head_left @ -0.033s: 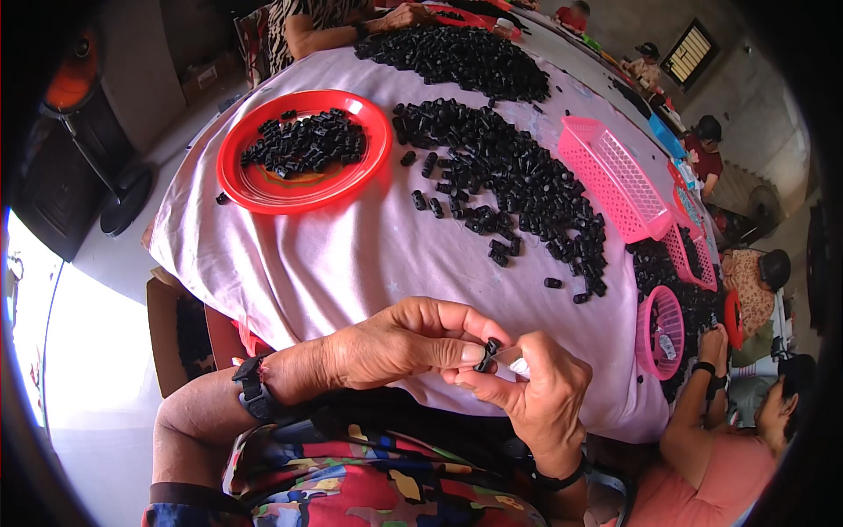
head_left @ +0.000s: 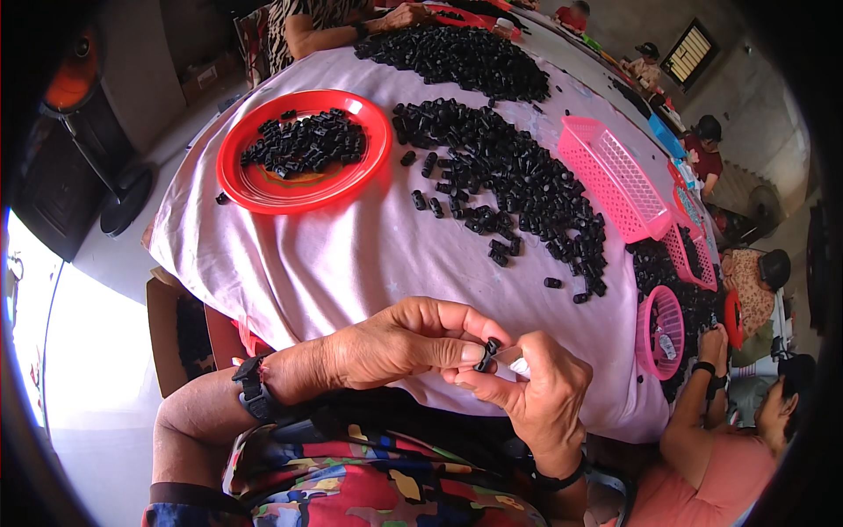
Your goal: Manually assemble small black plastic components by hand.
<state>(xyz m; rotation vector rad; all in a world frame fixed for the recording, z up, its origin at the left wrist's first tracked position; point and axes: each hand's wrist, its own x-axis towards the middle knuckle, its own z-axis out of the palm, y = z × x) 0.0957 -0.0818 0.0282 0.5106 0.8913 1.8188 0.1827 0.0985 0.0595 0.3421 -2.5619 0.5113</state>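
Note:
Above my lap, at the table's near edge, my left hand [head_left: 395, 347] pinches a small black cylindrical part [head_left: 489, 351] between thumb and fingertips. My right hand [head_left: 549, 386] is closed on a small tool with a white grip [head_left: 520, 367]. Its thin, blade-like end meets the black part; the fingers hide most of the tool. Beyond my hands, a large heap of similar black parts [head_left: 527, 184] spreads over the pink cloth [head_left: 351, 272], with a few loose pieces beside it. A red plate [head_left: 230, 171] at the left holds more of them.
Another black heap [head_left: 457, 61] lies at the far side, near a person's arm [head_left: 329, 39]. Pink baskets stand at the right: a long one [head_left: 610, 176] and a round one [head_left: 645, 338]. A co-worker [head_left: 729, 448] sits close on my right. A cardboard box [head_left: 162, 325] and a fan [head_left: 97, 158] are left.

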